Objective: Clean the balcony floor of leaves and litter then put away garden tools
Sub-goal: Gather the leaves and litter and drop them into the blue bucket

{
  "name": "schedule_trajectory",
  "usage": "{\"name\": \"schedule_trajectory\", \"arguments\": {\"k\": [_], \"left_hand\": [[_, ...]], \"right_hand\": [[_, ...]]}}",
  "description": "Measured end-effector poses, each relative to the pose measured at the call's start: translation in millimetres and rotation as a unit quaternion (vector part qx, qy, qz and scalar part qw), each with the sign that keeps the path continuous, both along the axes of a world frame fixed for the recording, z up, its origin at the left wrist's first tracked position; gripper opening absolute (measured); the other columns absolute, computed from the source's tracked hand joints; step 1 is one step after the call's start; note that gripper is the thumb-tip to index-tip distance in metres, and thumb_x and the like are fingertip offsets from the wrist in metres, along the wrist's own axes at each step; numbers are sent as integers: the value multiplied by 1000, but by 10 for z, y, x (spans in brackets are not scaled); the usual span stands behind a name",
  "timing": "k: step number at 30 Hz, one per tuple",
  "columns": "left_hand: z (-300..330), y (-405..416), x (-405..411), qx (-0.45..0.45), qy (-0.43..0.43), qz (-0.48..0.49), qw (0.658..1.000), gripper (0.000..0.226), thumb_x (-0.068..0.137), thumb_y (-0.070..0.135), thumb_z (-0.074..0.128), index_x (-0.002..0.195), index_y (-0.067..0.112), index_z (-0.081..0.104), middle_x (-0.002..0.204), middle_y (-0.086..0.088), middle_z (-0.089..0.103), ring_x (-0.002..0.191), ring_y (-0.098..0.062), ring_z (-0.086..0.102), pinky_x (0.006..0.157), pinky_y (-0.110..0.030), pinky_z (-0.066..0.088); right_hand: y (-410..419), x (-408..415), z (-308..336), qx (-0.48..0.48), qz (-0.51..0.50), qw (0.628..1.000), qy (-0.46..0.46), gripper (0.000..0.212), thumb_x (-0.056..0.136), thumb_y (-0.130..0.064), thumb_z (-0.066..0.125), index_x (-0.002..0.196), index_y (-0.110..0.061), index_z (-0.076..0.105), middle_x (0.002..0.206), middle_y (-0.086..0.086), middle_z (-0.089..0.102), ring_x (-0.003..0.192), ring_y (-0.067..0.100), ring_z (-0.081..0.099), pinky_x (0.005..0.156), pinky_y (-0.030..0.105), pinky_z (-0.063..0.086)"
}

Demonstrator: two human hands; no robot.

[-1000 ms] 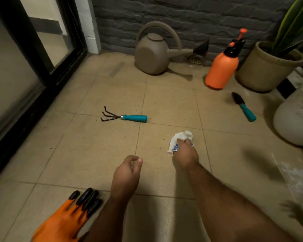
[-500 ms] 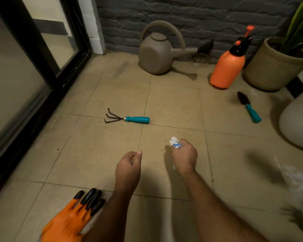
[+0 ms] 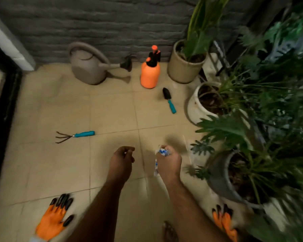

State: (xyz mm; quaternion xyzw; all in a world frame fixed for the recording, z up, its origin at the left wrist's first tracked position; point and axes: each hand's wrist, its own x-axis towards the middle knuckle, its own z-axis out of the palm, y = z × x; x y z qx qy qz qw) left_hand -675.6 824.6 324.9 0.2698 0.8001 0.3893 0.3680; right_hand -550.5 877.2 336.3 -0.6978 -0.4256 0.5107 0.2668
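rake (image 3: pixel 75 136) lies stiff and light on the tiles at left, best lifted by its teal handle, while the left hand (image 3: pixel 121 161) curls on nothing visible and the right hand (image 3: pixel 168 160) squeezes soft, crumpled litter (image 3: pixel 162 151).

Pretty dim overall, warm yellowish light, prob an indoor lamp somewhere behind/above the camera. Soft shadows on the tiled floor (image 3: pixel 112 109), e.g. under the watering can (image 3: pixel 89 67) spout. No glare anywhere. Lots of motion blur, esp on the plants (image 3: pixel 262 119) at right and the orange gloves (image 3: pixel 53 219) along the bottom edge; both hands look smeary too. Wide-angle lens bends the brick wall (image 3: pixel 103 23) and the door frame (image 3: pixel 5 105) at the edges. Dark corners, grainy/soft w/ compression mush.
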Motion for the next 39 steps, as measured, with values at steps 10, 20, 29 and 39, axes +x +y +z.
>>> {"name": "schedule_trajectory", "arguments": {"k": [10,20,29,39], "left_hand": [[1043,379,419,-100,24,-82,991,27,102,26,47,111,15,71,109,-10,71,103,-27,64,88,-39,52],[1208,619,-22,-136,-83,11,987,64,100,61,33,68,13,59,65,-4,55,59,-19,47,59,-32,36],[1119,988,-1399,-133,-144,19,980,54,104,49,36,66,14,54,59,-3,47,50,-16,38,47,-26,26],[1177,1556,-2895,-122,-67,-4,990,24,103,24,44,108,12,65,83,-7,64,73,-22,60,57,-32,47]], "right_hand": [[128,453,1018,43,96,985,-139,32,89,-10,68,70,-20,44,68,-9,48,60,2,41,53,4,32],[374,-17,1107,16,83,990,-111,19,85,-22,70,99,-16,59,95,2,68,84,18,60,65,16,42],[911,-1338,1108,-27,65,990,-120,26,86,-33,69,71,-16,57,55,-4,52,52,16,51,54,25,42],[1685,-2874,1244,23,160,974,-161,22,87,-34,71,78,-20,56,69,-3,60,63,15,56,56,24,43]]}}
